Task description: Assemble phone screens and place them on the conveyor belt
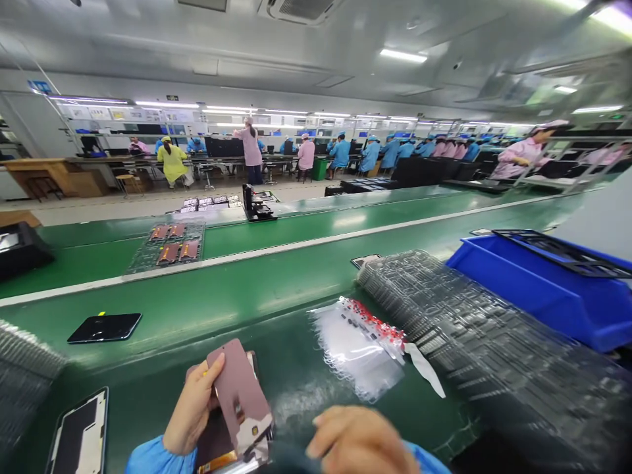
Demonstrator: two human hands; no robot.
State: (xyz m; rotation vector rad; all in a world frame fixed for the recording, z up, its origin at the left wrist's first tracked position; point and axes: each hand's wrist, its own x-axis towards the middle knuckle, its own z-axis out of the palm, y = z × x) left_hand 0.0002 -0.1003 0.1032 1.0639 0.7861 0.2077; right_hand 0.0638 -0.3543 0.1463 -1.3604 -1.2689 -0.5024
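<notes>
Left hand [190,409] grips a mauve panel [239,388], right hand [358,438] is curled (its hold unclear); a clear tray [145,253] holds brown parts [168,253].

A: L hand [195,401]?
B: Gripping, thumb [216,368] on top, rest mostly hidden behind.
A: R hand [363,440]?
B: Lower, apart fr. L, blurry; fingers [326,431] curled, pointing L. Can't tell if gripping.
A: L wrist [178,431]?
B: Angled up, blue sleeve [160,459] below.

The held panel [236,388] looks smooth and faintly shiny, the phone [111,328] glossy. The trays [478,336] look like ridged clear plastic, the bin [523,286] smooth plastic, the films [353,349] glossy, the sleeve [158,458] wrinkled cloth.
</notes>
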